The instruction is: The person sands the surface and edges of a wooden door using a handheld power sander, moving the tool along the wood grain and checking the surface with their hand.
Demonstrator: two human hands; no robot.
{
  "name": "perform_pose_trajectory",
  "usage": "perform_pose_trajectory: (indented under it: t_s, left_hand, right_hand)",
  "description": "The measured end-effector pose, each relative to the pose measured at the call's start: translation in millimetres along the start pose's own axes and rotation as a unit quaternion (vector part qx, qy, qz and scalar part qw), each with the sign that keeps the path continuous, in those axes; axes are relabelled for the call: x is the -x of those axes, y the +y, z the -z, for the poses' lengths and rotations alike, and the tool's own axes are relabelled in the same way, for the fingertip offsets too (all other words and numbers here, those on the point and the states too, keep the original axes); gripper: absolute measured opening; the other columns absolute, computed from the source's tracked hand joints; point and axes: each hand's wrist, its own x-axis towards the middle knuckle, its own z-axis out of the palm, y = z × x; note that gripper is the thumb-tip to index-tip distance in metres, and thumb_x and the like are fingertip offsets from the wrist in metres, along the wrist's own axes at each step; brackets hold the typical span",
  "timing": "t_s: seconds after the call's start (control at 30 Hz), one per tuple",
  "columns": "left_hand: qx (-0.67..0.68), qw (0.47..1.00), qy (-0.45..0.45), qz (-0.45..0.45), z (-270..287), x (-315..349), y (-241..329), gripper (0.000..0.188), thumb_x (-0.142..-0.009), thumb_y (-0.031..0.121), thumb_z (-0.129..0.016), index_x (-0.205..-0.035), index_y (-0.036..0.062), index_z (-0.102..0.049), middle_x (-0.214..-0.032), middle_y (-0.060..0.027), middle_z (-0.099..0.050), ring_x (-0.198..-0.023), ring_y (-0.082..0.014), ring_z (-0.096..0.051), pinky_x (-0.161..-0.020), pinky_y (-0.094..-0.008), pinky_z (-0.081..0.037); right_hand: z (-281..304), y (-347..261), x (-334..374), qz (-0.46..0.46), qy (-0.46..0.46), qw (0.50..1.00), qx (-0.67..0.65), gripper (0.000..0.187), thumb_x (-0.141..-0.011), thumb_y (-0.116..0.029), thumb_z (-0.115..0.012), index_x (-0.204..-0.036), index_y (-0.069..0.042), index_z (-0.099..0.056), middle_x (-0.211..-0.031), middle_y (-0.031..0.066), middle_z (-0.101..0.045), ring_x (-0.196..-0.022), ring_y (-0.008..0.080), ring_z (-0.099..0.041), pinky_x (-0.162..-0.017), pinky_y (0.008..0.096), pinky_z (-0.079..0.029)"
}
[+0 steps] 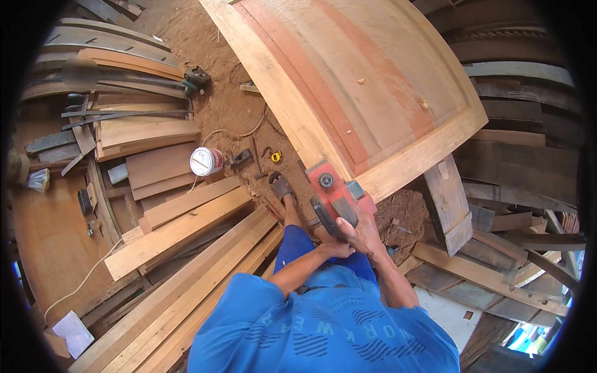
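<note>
A red electric planer (pixel 333 193) with a black round knob and dark grip is held in front of my body, at the near corner of a wooden panel door (pixel 283 102). My right hand (pixel 362 235) is closed around its rear handle. Just below, my left hand (pixel 339 249) is curled beside the planer's back end, close to my right wrist; what its fingers grip is hidden. The door's frame is pale wood, and reddish streaks run along its inner panel. Small chips lie on the panel.
Stacked boards (pixel 149 133) fill the left, and long planks (pixel 186 292) run beside my legs. On the dirt floor are a white bucket (pixel 206 161), a yellow tape measure (pixel 276 156), a hammer (pixel 255 160) and a green power tool (pixel 196 79). A board (pixel 446 205) stands under the door's right corner.
</note>
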Motion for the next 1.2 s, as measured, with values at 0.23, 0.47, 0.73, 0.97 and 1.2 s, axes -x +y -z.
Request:
perform_pose_trajectory:
  t_s: [0.23,0.47,0.73,0.97,1.2]
  left_hand:
    - [0.022,0.996,-0.044,-0.074,19.8,-2.7,20.2,0.05,-0.09,0.033,-0.068,-0.128,0.0014,-0.065,-0.136,-0.0223,-0.062,-0.135,-0.0398,-0.051,-0.11,-0.052,-0.041]
    - [0.108,0.985,0.004,0.131,74.1,49.5,-14.8,0.034,-0.089,0.028,-0.066,-0.113,0.004,-0.068,-0.112,-0.0239,-0.07,-0.109,-0.042,-0.067,-0.096,-0.0491,-0.052]
    - [0.049,0.975,0.097,0.191,134.9,97.5,-91.2,0.026,-0.089,0.026,-0.069,-0.1,0.0022,-0.07,-0.099,-0.0225,-0.073,-0.097,-0.0418,-0.07,-0.085,-0.0492,-0.054]
    - [0.119,0.949,0.118,0.269,188.6,99.5,-118.5,0.029,-0.092,0.028,-0.067,-0.107,0.0028,-0.069,-0.103,-0.0247,-0.073,-0.101,-0.044,-0.069,-0.089,-0.0504,-0.053]
    - [0.124,0.944,0.106,0.287,239.8,104.8,-147.8,0.033,-0.091,0.029,-0.067,-0.109,0.0013,-0.069,-0.104,-0.0253,-0.072,-0.101,-0.0436,-0.069,-0.089,-0.0512,-0.053]
  right_hand:
    - [-11.1,-31.3,-69.7,0.008,-0.007,0.999,-0.034,0.07,-0.092,-0.056,-0.065,-0.128,0.003,-0.06,-0.087,0.0261,-0.071,-0.084,0.0429,-0.071,-0.079,0.0492,-0.053]
    - [-32.2,-55.8,-134.1,0.071,0.032,0.997,-0.01,0.071,-0.091,-0.062,-0.064,-0.111,0.006,-0.065,-0.085,0.0282,-0.069,-0.085,0.0434,-0.07,-0.077,0.0495,-0.052]
    - [-39.6,-112.4,-204.7,0.044,0.009,0.998,-0.039,0.072,-0.091,-0.063,-0.063,-0.11,0.006,-0.067,-0.089,0.0241,-0.072,-0.089,0.0374,-0.072,-0.08,0.0468,-0.054]
    - [-52.3,-145.4,-263.1,0.015,-0.002,1.0,-0.026,0.072,-0.09,-0.065,-0.064,-0.113,0.004,-0.068,-0.095,0.0228,-0.073,-0.094,0.0332,-0.073,-0.084,0.0435,-0.054]
    - [-68.7,-179.7,-339.3,0.065,0.002,0.998,-0.012,0.073,-0.093,-0.064,-0.06,-0.116,0.005,-0.067,-0.096,0.0235,-0.073,-0.094,0.0342,-0.072,-0.084,0.0447,-0.053]
